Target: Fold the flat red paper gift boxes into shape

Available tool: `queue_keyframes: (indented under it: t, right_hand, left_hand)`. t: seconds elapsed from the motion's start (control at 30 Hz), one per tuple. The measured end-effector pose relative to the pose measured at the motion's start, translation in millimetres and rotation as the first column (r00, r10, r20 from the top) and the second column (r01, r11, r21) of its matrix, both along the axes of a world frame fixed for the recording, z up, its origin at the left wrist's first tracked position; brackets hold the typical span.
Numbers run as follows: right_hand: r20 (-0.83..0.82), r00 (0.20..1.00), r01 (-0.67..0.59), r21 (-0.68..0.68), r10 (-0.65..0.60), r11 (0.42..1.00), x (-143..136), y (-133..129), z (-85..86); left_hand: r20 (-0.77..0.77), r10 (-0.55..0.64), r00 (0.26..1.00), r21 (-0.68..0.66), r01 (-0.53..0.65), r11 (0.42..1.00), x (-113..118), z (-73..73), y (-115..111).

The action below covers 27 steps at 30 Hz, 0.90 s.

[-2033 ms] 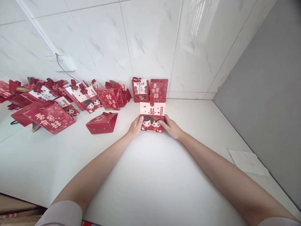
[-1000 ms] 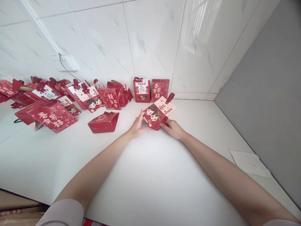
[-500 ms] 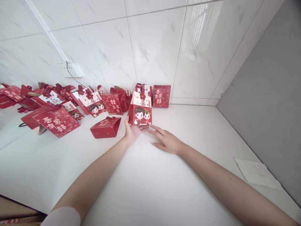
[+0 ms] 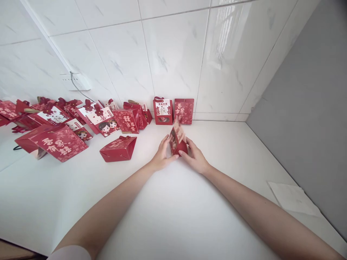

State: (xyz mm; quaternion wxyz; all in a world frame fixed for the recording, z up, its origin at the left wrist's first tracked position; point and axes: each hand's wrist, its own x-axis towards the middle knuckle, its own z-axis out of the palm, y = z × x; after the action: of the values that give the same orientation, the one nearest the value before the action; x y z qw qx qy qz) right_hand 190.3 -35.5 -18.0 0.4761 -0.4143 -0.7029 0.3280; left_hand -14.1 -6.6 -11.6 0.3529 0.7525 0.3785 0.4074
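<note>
A small red gift box (image 4: 182, 147) stands on the white table (image 4: 162, 202), its narrow side turned towards me and its top smeared by motion. My left hand (image 4: 163, 154) holds it from the left, with the thumb at the lower front. On the other side my right hand (image 4: 195, 156) grips the box, thumb also at the front. Behind it, against the tiled wall, stand a red box with a white printed flap (image 4: 163, 111) and a plain-topped red box (image 4: 184, 108) with pale lettering.
A single red box (image 4: 118, 148) lies left of my hands. Further left, several red boxes with ribbons crowd along the wall, one large box (image 4: 61, 142) nearest. A white sheet (image 4: 294, 198) lies at the right. A cable hangs from a wall socket (image 4: 76, 82).
The held box has moved right and towards me and has turned from its printed front to its side. My right hand has closed on it; my left hand has shifted from beneath to its left side.
</note>
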Motion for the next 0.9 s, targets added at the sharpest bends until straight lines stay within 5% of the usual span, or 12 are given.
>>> queue_keyframes:
  t: [0.07,0.13,0.27,0.37,0.43,0.53,0.63,0.8,0.9]
  right_hand:
    - [-0.047,0.999,-0.023,0.016,0.024,1.000,1.3,-2.4,3.9]
    - [-0.113,0.993,-0.034,0.013,0.036,0.999,2.2,-5.0,6.6]
    - [-0.189,0.970,0.161,0.021,-0.154,0.987,0.0,-3.7,4.6]
    - [-0.142,0.959,0.230,-0.110,-0.245,0.967,-1.5,3.6,-1.6]
    - [-0.127,0.959,0.220,-0.221,-0.252,0.950,-0.9,8.6,-5.0]
    - [-0.197,0.950,0.190,-0.258,-0.244,0.947,1.1,12.9,-6.2]
    - [-0.255,0.959,0.069,-0.221,-0.126,0.973,1.9,12.8,-4.7]
    - [-0.185,0.983,-0.030,-0.202,-0.009,0.979,-1.8,6.8,-4.5]
    - [-0.040,0.998,-0.052,-0.139,0.047,0.989,-3.1,2.4,-3.8]
  left_hand:
    - [-0.025,-0.048,0.999,0.073,0.050,0.996,-0.1,1.1,-5.2]
    - [0.026,-0.044,0.999,0.008,0.044,0.999,-0.8,3.0,-6.4]
    - [0.114,0.074,0.991,-0.194,-0.051,0.980,-3.2,-0.5,6.5]
    - [0.117,0.154,0.981,-0.197,-0.129,0.972,-6.2,-5.9,18.4]
    - [0.106,0.303,0.947,-0.102,-0.293,0.951,-8.5,-5.0,19.1]
    - [0.029,0.534,0.845,0.213,-0.528,0.822,-10.4,3.1,8.1]
    - [-0.022,0.533,0.846,0.365,-0.489,0.792,-9.8,8.6,-2.8]
    - [0.002,0.369,0.929,-0.074,-0.368,0.927,-12.9,2.3,11.8]
    - [0.047,0.303,0.952,-0.142,-0.294,0.945,-16.1,3.0,22.4]
